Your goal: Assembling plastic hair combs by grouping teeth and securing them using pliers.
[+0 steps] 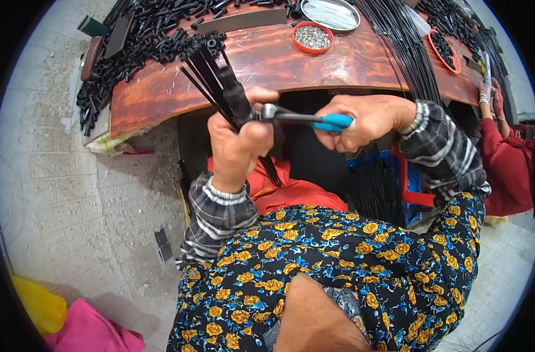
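Note:
A bundle of thin black rods (220, 82), joined by a dark fitting, stands tilted in front of me. It looks like a folded umbrella frame. Closed around its lower part is my left hand (233, 149), with the rod ends poking out below. My right hand (370, 117) grips pliers (296, 118) by their blue handles. The metal jaws reach the bundle between the left thumb and fingers. What they bite on is too small and blurred to make out.
Black tubular parts (150, 44) are heaped along the far left of the reddish wooden table (261, 56). Small metal pieces fill a red bowl (312, 37); a round tray (332, 14) stands behind it. Long black rods (396, 44) lie at right. A co-worker's red sleeve (505, 158) shows there.

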